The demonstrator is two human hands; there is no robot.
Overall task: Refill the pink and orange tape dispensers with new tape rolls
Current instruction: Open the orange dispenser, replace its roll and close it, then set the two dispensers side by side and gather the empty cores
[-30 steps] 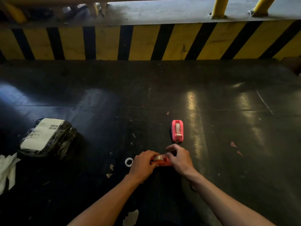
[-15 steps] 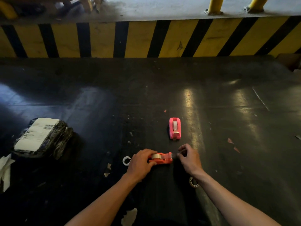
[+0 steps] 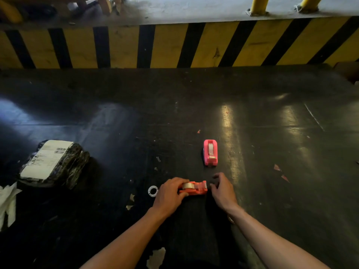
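Note:
The orange tape dispenser (image 3: 196, 188) lies on its side on the dark floor with a tape roll (image 3: 188, 185) seated in it. My left hand (image 3: 170, 193) grips its left end, fingers over the roll. My right hand (image 3: 222, 191) hovers just right of the dispenser's cutter end, fingers curled and close together; whether they pinch a tape end I cannot tell. The pink tape dispenser (image 3: 210, 152) stands upright a short way beyond, with tape in it. An empty white tape core (image 3: 153, 190) lies left of my left hand.
A black-wrapped parcel (image 3: 54, 162) with a white label lies at the left, with white paper (image 3: 7, 202) at the left edge. A yellow-and-black striped kerb (image 3: 174, 45) bounds the far side. A small ring (image 3: 230, 219) peeks out beside my right wrist. Scraps dot the floor.
My right hand has come off the orange dispenser and drawn to the right of its cutter end. My left hand keeps its grip on the dispenser.

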